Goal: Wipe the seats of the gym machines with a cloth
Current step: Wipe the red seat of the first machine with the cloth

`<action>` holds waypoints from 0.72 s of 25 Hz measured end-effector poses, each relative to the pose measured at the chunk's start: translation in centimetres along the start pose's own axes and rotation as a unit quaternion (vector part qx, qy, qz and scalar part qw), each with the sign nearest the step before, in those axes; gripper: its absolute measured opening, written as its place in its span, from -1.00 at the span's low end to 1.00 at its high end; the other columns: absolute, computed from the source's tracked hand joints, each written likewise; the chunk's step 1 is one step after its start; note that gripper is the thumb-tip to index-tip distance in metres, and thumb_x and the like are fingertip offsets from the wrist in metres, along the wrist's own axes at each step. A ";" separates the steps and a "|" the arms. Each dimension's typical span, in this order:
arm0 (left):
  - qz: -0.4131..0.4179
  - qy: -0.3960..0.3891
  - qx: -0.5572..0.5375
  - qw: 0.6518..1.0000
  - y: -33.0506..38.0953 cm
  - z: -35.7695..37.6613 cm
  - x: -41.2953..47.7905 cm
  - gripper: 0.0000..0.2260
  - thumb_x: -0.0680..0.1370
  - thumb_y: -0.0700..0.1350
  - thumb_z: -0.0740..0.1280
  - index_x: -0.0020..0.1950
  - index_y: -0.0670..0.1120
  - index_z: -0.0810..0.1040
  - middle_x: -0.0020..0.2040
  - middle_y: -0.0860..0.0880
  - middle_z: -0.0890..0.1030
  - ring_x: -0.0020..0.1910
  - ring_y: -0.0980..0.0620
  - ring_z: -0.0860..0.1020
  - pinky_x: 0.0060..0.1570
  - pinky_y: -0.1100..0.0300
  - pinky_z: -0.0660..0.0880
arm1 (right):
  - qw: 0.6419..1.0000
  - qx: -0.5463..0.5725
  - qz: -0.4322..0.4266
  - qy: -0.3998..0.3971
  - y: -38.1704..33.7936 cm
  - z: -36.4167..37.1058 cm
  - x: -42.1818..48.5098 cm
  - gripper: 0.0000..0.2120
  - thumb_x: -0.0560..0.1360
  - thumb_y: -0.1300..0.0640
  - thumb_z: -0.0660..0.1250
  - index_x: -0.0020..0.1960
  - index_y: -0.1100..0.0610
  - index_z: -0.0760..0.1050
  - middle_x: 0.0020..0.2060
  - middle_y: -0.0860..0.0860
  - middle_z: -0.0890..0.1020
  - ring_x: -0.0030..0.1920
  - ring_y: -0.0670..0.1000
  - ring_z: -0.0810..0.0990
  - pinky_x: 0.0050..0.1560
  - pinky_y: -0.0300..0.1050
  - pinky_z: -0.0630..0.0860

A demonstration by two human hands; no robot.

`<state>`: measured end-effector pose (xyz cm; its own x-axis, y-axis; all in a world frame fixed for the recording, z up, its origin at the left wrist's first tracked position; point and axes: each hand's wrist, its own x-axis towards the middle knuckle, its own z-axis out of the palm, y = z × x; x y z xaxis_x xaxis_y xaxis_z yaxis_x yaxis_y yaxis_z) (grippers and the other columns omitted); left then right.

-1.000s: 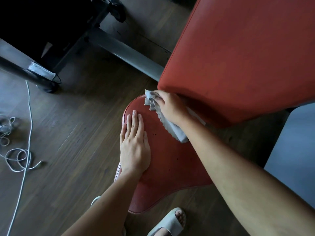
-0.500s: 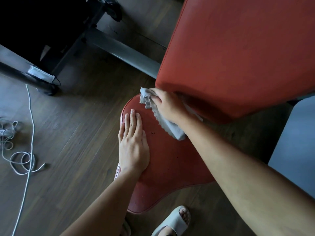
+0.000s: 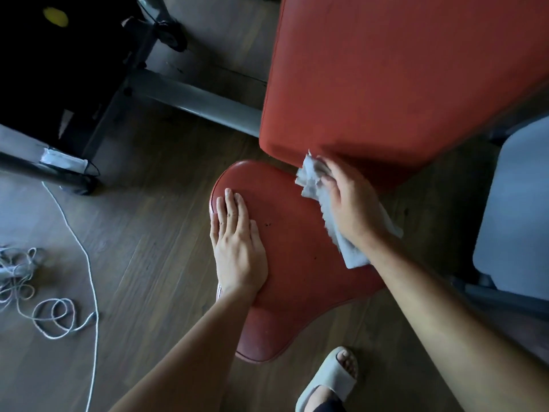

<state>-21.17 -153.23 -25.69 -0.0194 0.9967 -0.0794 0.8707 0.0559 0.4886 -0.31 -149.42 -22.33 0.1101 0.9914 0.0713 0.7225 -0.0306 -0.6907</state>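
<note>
**Cloth at the back edge of the red seat**

Cloth of pale grey fabric, bunched and frayed along one side, lies on the far right part of the rounded red vinyl seat pad, just under the lower edge of the large red padded backrest. The right hand presses down on it, its fingers bent over the gathered end, with the loose tail trailing out below the wrist. The left hand lies flat on the seat's left side, its fingers straight and close together. A grey metal frame tube crosses the dark wooden floor, where a white cord lies coiled. A foot in a pale grey slide sandal stands near the seat's front.
</note>
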 end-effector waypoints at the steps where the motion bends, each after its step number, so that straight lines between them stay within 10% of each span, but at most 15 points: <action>1: 0.003 -0.006 -0.002 1.000 -0.2 0.0 0.0 -0.49 0.66 -0.07 -0.02 0.61 -0.17 0.13 0.64 -0.09 0.07 0.63 -0.02 -0.05 0.60 0.04 -0.09 | 1.000 -0.001 0.018 0.013 -0.7 -0.4 -0.6 -0.62 0.66 0.03 0.13 0.42 0.07 0.48 0.32 -0.07 0.58 0.35 -0.09 0.52 0.41 -0.16 0.39; 18: 0.238 -0.246 0.048 0.939 -4.2 -2.3 2.4 -0.30 0.68 0.17 0.05 0.63 -0.16 -0.20 0.61 -0.14 -0.33 0.57 -0.16 -0.37 0.50 -0.08 -0.38 | 0.951 -0.178 0.207 0.148 -9.5 4.9 -15.5 -0.56 0.58 -0.02 0.07 0.36 0.00 0.54 0.05 0.08 0.64 0.01 0.15 0.61 0.03 0.12 0.57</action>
<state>-26.01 -150.90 -25.92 0.5906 0.7586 -0.2752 0.7648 -0.4174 0.4908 -12.20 -163.92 -20.42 0.5845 0.8073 0.0812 0.7546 -0.5041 -0.4201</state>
